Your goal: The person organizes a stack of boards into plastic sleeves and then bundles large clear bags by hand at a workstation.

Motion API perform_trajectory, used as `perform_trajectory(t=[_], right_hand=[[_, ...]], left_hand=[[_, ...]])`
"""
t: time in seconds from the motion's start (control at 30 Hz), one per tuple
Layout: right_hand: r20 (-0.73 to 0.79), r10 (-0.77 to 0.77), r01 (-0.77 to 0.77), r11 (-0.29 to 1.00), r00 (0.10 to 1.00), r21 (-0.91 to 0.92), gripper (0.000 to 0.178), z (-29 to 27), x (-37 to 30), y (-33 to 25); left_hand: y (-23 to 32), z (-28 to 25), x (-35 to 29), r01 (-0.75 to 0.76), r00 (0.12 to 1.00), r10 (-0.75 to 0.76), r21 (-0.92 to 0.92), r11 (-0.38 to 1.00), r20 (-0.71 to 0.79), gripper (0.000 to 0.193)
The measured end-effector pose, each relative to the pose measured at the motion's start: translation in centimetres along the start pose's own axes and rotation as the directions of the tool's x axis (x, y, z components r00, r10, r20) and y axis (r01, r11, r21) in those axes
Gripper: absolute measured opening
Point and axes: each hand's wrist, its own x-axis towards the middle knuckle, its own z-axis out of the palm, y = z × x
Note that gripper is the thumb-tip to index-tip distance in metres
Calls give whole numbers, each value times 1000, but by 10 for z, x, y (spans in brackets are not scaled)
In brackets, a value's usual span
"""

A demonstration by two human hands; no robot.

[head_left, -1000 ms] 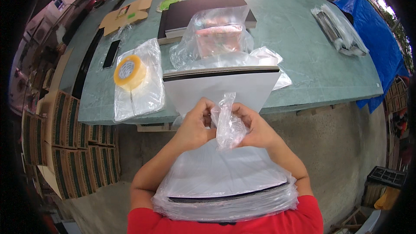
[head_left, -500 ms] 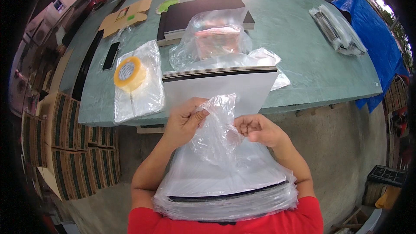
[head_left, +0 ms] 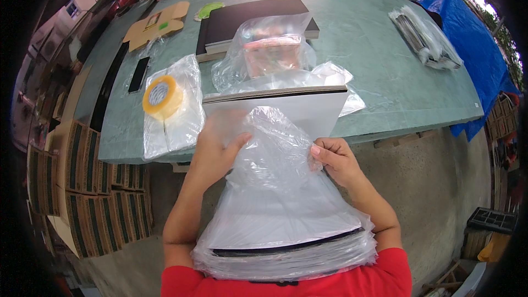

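A clear plastic bag (head_left: 275,148) is spread between my hands, its crinkled upper part opened out. My right hand (head_left: 336,160) pinches the bag's right edge between thumb and fingers. At its left edge is my left hand (head_left: 217,146), thumb apart; its fingers are smeared by motion, so their grip is unclear. Below, a stack of plastic-wrapped flat sheets (head_left: 286,261), with a dark edge showing, rests against my body. Just beyond my hands, several pale boards (head_left: 324,105) with dark top edges stand tilted at the table's near edge.
On the green table (head_left: 385,77) lie a tape roll (head_left: 163,98) on a plastic pack, a phone (head_left: 138,75), flattened cardboard (head_left: 157,25), black boards (head_left: 253,19), a reddish bagged box (head_left: 272,55) and a wrapped bundle (head_left: 426,38). Cartons (head_left: 91,187) stand left; a blue tarp (head_left: 467,55) hangs right.
The bag's bunched upper part has been spread wider. My right hand has moved slightly right and now pinches its edge; my left hand has shifted left, its thumb parting from the plastic.
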Motion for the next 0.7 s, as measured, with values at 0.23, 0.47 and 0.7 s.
perform_trajectory(t=[0.23,0.47,0.7], right_hand=[[41,69,-73,993,997,89,19,9,5,15],[61,-9,-25,846,998,533,14,6,3,0],[29,-506,505,863,862,17,22,32,10,-36]], left_hand=[[54,2,-13,477,810,-245,-356,804,534,11],[-25,-45,-29,709,680,-729,-330,623,85,9],[69,20,-31,148,535,-170,106,983,827,13]])
